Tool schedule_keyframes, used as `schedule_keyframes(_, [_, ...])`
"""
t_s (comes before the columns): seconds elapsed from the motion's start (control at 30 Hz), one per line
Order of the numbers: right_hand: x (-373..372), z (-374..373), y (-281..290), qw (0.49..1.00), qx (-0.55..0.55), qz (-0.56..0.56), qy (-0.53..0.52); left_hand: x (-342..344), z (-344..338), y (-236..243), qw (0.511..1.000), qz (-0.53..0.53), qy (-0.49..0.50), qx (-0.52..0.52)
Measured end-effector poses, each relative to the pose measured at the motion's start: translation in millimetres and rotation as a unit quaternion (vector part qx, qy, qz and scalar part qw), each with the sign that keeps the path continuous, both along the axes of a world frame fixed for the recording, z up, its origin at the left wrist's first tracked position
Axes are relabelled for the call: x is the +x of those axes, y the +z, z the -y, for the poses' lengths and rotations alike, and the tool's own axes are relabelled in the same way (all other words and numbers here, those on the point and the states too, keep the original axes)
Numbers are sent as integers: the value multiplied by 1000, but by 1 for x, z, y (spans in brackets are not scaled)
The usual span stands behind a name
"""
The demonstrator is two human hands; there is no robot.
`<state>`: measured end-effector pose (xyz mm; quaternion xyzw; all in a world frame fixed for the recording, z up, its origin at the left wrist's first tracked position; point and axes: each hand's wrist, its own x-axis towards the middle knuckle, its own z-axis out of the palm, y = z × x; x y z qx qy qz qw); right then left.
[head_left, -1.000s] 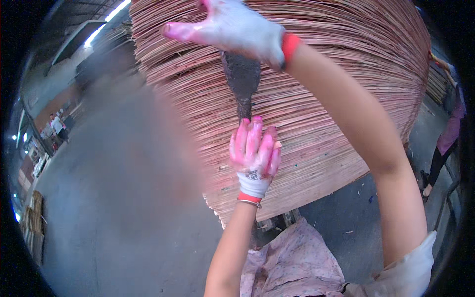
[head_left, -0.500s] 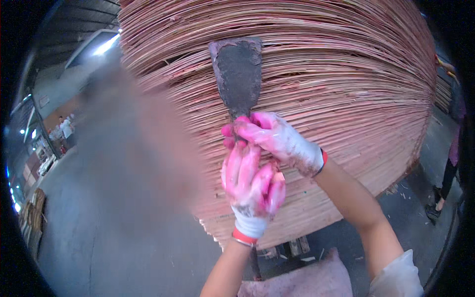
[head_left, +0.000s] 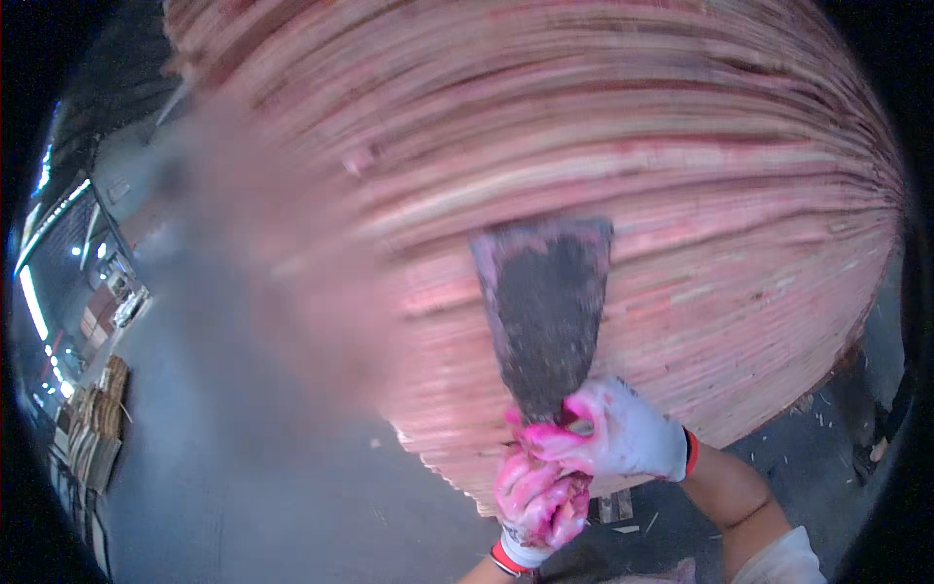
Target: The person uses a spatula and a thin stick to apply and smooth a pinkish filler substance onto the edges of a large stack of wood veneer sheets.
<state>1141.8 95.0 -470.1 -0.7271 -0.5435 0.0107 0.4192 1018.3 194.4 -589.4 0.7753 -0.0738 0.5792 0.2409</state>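
A tall stack of thin pink-stained wood sheets (head_left: 739, 253) fills most of the view, blurred by motion. In front of it is a dark metal scraper (head_left: 543, 307) with a broad crusted blade, upright with its blade uppermost. My right hand (head_left: 613, 428), in a white glove with pink-stained fingers, is closed round the neck of the scraper just below the blade. My left hand (head_left: 537, 496), gloved alike, is closed just under it on the scraper's handle, which the fingers mostly hide.
A hazy blur covers part of the left side. Beyond it are a grey floor (head_left: 243, 496), piles of boards (head_left: 97, 428) and a hall with windows. Wood scraps (head_left: 623, 511) lie under the stack. A dark partly visible shape stands at the right edge.
My right hand came down from above onto the scraper and closed on it. Since then both hands and the scraper have moved down and right in the picture; the stack looms larger.
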Motion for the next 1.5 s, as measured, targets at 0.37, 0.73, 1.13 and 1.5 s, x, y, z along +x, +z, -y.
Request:
schedule_keyframes(0.37, [-29,-7,45,968,-240,-13,-71,-24,1,71,992,-129,-8,8])
schedule_keyframes(0.73, [-21,-5,84,904,-396,-130,-95,-163,67,148,749,-179,-174,-614])
schedule_keyframes(1.13, [-161,64,231,802,-89,-566,166,-210,12,351,633,15,-108,-767])
schedule_keyframes(1.5, [-155,37,349,792,114,-588,-118,-145,-36,433,663,-177,-232,-689])
